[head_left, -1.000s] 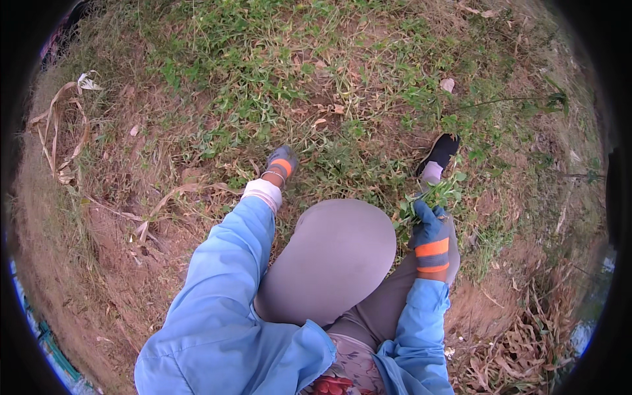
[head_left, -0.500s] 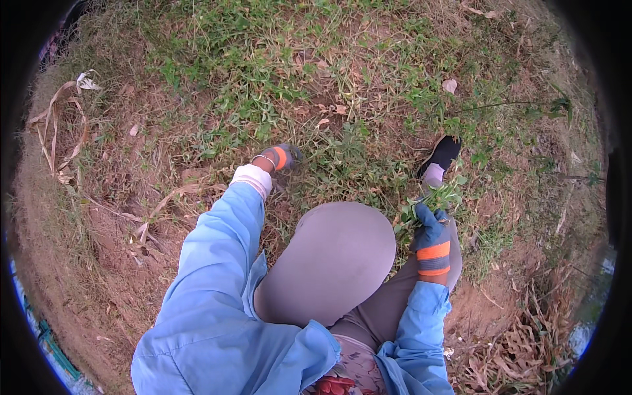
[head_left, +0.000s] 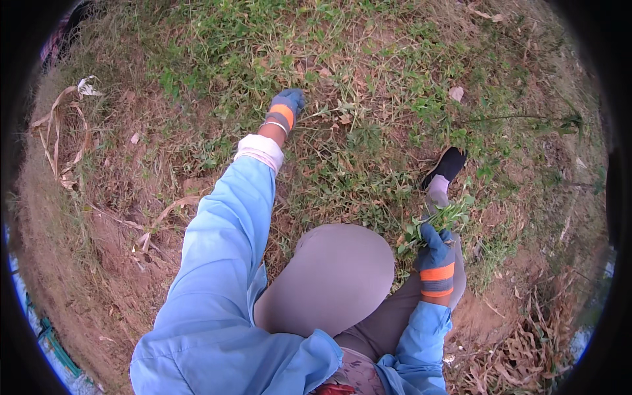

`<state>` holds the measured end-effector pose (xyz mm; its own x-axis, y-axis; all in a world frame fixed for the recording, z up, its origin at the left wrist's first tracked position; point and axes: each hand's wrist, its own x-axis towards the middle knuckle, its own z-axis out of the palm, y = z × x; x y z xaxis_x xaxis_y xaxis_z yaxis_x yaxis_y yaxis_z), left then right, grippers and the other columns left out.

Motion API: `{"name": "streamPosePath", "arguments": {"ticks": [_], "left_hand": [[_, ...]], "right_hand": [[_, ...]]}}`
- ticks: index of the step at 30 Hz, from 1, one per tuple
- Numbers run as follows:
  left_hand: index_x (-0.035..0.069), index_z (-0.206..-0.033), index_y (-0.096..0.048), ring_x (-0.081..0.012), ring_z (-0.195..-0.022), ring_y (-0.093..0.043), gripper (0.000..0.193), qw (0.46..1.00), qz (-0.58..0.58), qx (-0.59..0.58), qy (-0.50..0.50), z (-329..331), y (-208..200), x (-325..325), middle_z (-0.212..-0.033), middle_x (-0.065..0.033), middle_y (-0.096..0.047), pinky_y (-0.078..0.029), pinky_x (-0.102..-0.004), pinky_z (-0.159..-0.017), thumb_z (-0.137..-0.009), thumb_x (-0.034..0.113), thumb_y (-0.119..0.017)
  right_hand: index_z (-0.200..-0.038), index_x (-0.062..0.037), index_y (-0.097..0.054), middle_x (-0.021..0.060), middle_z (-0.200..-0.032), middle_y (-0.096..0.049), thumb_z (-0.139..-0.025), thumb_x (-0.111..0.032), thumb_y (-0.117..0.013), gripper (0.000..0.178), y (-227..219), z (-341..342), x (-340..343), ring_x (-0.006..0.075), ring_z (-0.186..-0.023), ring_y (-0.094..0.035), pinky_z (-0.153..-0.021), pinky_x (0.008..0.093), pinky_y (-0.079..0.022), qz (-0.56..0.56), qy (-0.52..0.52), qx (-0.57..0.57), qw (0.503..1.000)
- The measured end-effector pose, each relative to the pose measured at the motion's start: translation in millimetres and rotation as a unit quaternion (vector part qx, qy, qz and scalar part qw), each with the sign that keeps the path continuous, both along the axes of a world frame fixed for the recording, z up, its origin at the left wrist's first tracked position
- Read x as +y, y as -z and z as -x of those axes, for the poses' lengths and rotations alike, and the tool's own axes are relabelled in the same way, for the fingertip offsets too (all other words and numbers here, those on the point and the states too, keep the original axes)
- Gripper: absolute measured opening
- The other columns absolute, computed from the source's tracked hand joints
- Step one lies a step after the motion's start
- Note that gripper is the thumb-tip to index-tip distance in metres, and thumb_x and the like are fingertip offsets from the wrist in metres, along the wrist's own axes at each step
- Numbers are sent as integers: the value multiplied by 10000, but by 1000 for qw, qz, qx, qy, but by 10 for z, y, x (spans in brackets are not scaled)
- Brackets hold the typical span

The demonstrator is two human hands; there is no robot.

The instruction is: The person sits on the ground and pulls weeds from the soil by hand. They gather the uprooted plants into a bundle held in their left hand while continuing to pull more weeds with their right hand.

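My right hand point(head_left: 434, 253), in a blue glove with an orange and grey cuff, is closed round a bunch of green weeds point(head_left: 449, 216). Their leaves stick out beyond the fingers, beside my lower leg. My left hand point(head_left: 288, 105), gloved alike, is stretched out ahead at the edge of the low green grass point(head_left: 247, 99). Its fingers look curled in; whatever they hold, if anything, is hidden beneath the glove. Thin stems lie just right of that hand.
A dark shoe point(head_left: 444, 166) of mine stands on the weedy ground, and my bent knee point(head_left: 342, 257) fills the near middle. Dry curled leaves point(head_left: 59, 135) lie at the left, with a brown leaf heap point(head_left: 513, 362) at the near right. A thin branch point(head_left: 520, 118) lies far right.
My left hand has moved forward, away from the patch by my knee to the grass farther off. The right hand keeps the weeds and sits slightly lower in view.
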<state>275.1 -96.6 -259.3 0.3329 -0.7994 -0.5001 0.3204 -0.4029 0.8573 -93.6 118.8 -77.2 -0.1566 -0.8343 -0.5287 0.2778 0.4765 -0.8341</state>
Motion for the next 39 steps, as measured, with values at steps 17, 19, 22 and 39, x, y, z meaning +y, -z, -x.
{"name": "streamPosePath", "arguments": {"ticks": [17, 19, 22, 39], "left_hand": [[-9, -1274, -302, -318, -1063, -474, 867, 967, -85, -217, -98, 242, 13, -592, -1209, -199, -446, -374, -380, -860, -633, 410, -708], [-16, -1224, -363, -302, -1020, -496, 838, 952, -95, -250, -147, -58, 304, -674, -1169, -188, -480, -384, -376, -835, -609, 424, -725], [-8, -1157, -421, -295, -970, -511, 786, 939, -150, -252, -181, 39, 252, -680, -1105, -175, -517, -394, -372, -809, -588, 427, -745], [50, -1133, -481, -264, -911, -512, 672, 972, -219, -11, -79, -520, 598, -946, -1140, -122, -487, -431, -366, -770, -628, 420, -726]], "right_hand": [[-932, 2, -579, 26, -833, -581, -725, -63, -560, 218, -124, -30, -114, 121, -730, -538, -663, 241, -421, -39, 9, 51, 998], [-935, -3, -579, 27, -837, -581, -723, -68, -564, 222, -172, -46, -155, 123, -741, -536, -673, 244, -418, -33, -11, 51, 998], [-963, -8, -568, 25, -847, -578, -727, -76, -563, 246, -119, 38, -101, 121, -746, -531, -677, 245, -414, -48, -14, 94, 994], [-957, -19, -576, 18, -868, -576, -710, -50, -575, 249, -209, 30, -149, 119, -755, -524, -682, 238, -404, -53, 4, 82, 995]]}}
